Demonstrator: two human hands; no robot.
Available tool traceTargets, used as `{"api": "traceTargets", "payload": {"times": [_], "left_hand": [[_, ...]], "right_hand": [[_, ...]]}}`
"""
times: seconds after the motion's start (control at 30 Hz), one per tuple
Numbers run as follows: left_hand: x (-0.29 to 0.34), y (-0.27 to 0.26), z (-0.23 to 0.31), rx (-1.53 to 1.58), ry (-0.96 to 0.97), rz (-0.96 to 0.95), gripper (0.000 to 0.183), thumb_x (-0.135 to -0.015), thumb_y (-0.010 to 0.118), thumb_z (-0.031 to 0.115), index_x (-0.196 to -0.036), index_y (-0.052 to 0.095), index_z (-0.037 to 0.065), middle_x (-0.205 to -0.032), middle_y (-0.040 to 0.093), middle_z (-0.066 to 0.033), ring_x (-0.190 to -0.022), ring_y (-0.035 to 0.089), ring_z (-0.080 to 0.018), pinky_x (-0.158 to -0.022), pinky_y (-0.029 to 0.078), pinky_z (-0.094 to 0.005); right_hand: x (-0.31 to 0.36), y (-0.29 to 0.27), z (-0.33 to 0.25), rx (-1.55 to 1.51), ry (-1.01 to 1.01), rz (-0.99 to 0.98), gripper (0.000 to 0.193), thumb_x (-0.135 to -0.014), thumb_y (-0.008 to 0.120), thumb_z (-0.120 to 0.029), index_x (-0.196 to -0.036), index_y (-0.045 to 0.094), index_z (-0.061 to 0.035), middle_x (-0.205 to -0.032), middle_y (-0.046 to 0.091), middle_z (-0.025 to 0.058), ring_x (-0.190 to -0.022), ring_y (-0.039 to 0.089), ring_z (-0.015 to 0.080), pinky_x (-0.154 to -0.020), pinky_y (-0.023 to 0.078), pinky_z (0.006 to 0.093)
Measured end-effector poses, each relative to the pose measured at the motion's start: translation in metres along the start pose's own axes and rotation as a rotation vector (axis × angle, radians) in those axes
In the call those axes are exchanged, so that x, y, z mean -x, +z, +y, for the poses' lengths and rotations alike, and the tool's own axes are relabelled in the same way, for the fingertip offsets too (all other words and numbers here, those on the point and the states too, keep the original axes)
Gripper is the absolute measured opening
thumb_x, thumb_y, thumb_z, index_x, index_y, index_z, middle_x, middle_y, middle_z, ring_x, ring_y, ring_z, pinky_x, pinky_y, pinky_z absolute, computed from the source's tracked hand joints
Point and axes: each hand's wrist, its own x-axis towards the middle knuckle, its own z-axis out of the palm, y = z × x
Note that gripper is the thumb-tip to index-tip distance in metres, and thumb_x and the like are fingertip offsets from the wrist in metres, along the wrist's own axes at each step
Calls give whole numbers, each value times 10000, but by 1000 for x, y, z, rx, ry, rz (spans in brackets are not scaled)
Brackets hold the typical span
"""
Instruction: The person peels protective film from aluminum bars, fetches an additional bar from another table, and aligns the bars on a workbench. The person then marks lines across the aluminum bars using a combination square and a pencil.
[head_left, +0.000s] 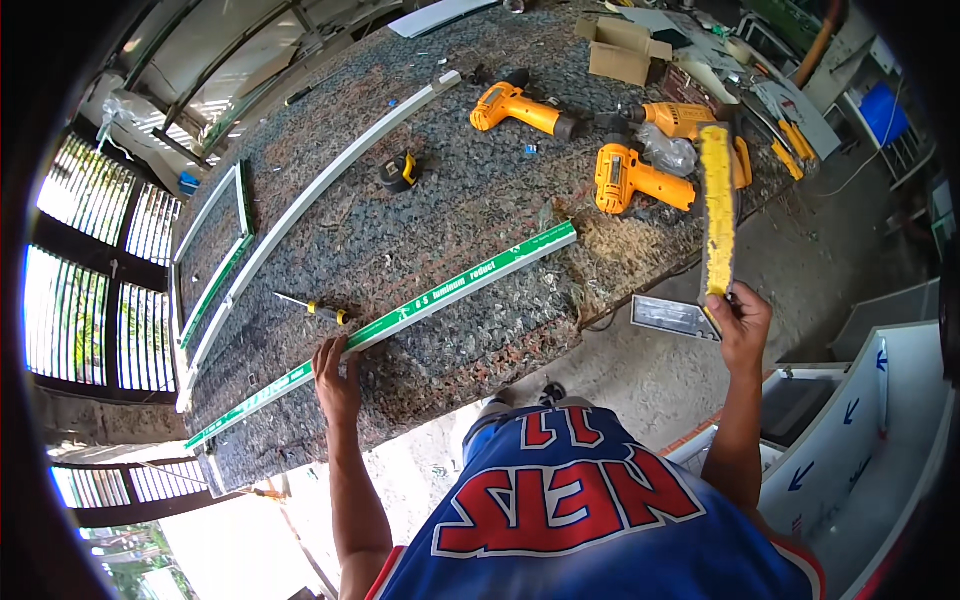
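1. The left hand [337, 378] is on a long metal bar with green film [430, 303]. Its fingers bend over the bar, but how tightly they squeeze cannot be told.
2. The bar lies slanted on the rough, speckled worktable [470, 215], near the side where the person stands.
3. The right hand [742, 322] has its fingers closed around the corner of a metal square [717, 215]. The square's long yellow part points away from the person, and its short silver part points left.
4. A screwdriver [327, 312] lies just beside the bar, near the left hand.
5. Farther back are a tape measure [399, 173] and a long white bar [310, 202].
6. An orange power drill [640, 181] lies near the green bar's right end. Another orange drill [514, 107] is farther back.
7. A thin frame [244, 200] lies at the left.
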Motion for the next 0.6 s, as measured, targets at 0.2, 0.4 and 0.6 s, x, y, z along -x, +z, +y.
{"api": "traceTargets", "payload": {"times": [0.2, 0.4, 0.6], "left_hand": [[-11, 11, 39, -40, -23, 14, 423, -850, 737, 176, -1249, 645, 67, -1297, 605, -176, -1234, 538, -373, -1070, 416, -471], [-41, 37, 75, 29, 95, -131, 471, -856, 732, 250, -1286, 624, 90, -1239, 633, -141, -1177, 562, -342, -1092, 343, -458], [-56, 8, 71, 142, 114, -195, 375, -844, 740, 221, -1184, 656, 88, -1111, 665, -106, -1029, 594, -328, -940, 406, -460]], "right_hand": [[-7, 20, 0, -21, 61, -140, 175, -906, 744, -122, -961, 688, 34, -756, 642, -28, -656, 521, 18, -575, 399, 199], [-31, 50, -6, 138, 138, -321, 210, -896, 747, -125, -979, 682, 56, -744, 657, 23, -669, 557, 54, -593, 443, 245], [-61, 59, 0, 325, 135, -478, 224, -889, 754, -147, -978, 697, 51, -749, 670, 50, -677, 541, 66, -602, 441, 276]]}}
